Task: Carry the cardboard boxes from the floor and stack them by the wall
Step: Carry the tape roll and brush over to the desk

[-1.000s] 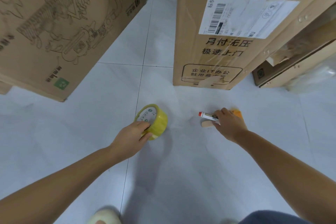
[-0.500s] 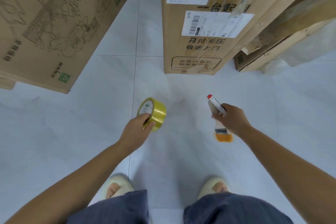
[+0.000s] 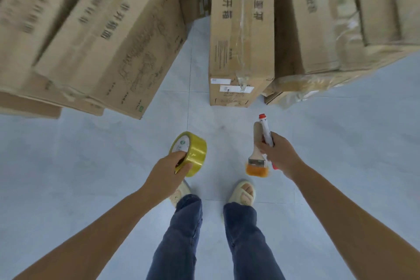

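Boxes (image 3: pixel 241 36) stand ahead on the floor (image 3: pixel 68 166): a tall narrow one in the middle with white labels near its foot, a big printed one (image 3: pixel 109 48) leaning in from the left, and a plastic-wrapped pile (image 3: pixel 341 29) on the right, touching or just beside the middle one. Whether any of them already sits against the wall cannot be told, since no wall shows.

Neither hand is on a box. The left hand (image 3: pixel 168 173) holds a yellow tape roll (image 3: pixel 191 152), fingers curled through its core and round the rim. The right hand (image 3: pixel 278 154) grips two things together: a brush (image 3: pixel 256 161) with orange bristles pointing down, and a red-capped marker (image 3: pixel 264 129) lying along the brush handle, cap end up. Both are held off the floor, above and in front of the sandalled feet (image 3: pixel 243 193). The person is standing, jeans (image 3: pixel 181 234) visible below.

As a judgement, the carrying itself looks not yet begun, or paused: the small tools seem to be getting cleared off the floor. Both hands would have to be emptied somewhere before a box of this bulk could be lifted, and every box in view appears left to move or check.
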